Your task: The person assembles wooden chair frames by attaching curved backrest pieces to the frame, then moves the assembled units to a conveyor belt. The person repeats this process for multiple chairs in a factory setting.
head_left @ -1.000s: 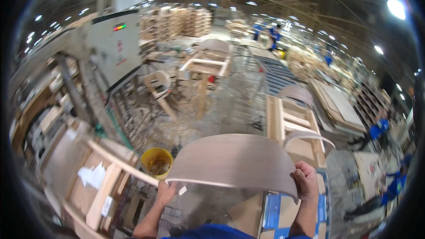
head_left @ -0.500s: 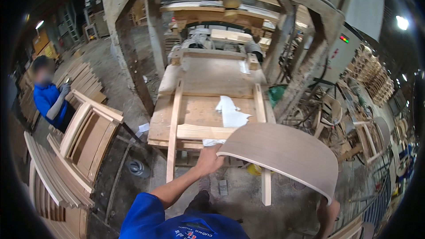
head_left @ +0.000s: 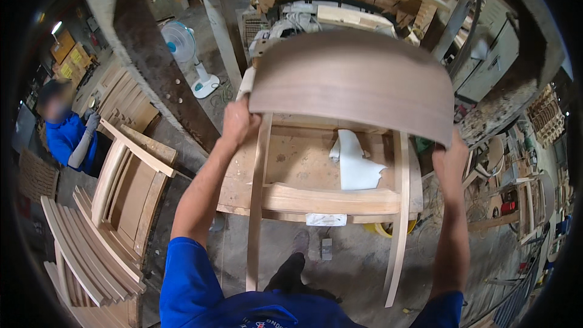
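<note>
Item: curved plywood panel (head_left: 355,79), brown veneer face, bent into a shallow arch. Position: held in the air in front of the person, above a pale wooden chair frame (head_left: 328,197) that lies on a workbench (head_left: 303,158). Orientation: long axis runs left to right across the view, dipping slightly toward the right; the convex face is turned toward the camera, and the two short ends curve downward toward the hands. Left hand (head_left: 238,124): closed on the panel's lower left corner, fingers curled together around the edge, thumb side toward the camera. Right hand (head_left: 449,158): at the panel's lower right end, fingers tucked behind the edge and largely hidden, so their exact spread cannot be told; the hand appears to clasp the end. Both forearms rise from blue sleeves (head_left: 188,279) at the lower edge. Associated items: a white sheet of paper (head_left: 355,164) lying on the workbench within the chair frame, beneath the panel; a stack of curved wooden chair parts (head_left: 103,231) on the floor to the left; a white pedestal fan (head_left: 182,39) further back on the left; another person in a blue jacket (head_left: 67,136) at the far left, well apart from the bench.
</note>
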{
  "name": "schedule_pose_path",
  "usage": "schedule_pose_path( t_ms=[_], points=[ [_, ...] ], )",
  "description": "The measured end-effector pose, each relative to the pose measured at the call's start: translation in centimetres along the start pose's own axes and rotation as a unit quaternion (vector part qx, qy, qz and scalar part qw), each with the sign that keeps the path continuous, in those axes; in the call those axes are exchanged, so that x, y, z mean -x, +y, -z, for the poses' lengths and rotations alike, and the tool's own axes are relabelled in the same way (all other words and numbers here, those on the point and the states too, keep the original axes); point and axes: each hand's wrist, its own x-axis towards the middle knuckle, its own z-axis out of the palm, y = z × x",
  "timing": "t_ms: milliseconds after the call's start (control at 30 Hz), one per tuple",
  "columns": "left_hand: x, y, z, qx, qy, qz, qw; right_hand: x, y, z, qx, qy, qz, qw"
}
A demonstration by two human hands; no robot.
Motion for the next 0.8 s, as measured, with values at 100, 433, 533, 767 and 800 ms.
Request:
schedule_pose_path(
  t_ms=[100, 433, 533, 767, 800],
  points=[
    [-3.1, -1.8, -1.6, 0.073, 0.027, 0.027, 0.997, -4.0, 0.2, -3.7, 0.039, -0.028, -0.027, 0.998],
    [-4.2, -0.5, -6.1, 0.053, 0.033, 0.039, 0.997, -5.9, 5.5, -11.2, 0.069, -0.034, -0.028, 0.997],
    [-3.9, -0.3, -6.5, 0.038, 0.021, 0.066, 0.997, -5.4, 6.3, -12.2, 0.064, -0.038, -0.04, 0.996],
    [-2.8, -0.1, -6.3, -0.014, 0.011, 0.06, 0.998, -4.7, 7.8, -13.3, 0.039, -0.066, -0.034, 0.996],
    [-2.7, 0.1, -6.3, -0.017, 0.015, 0.052, 0.998, -4.8, 8.0, -13.4, 0.045, -0.062, -0.03, 0.997]
  ],
)
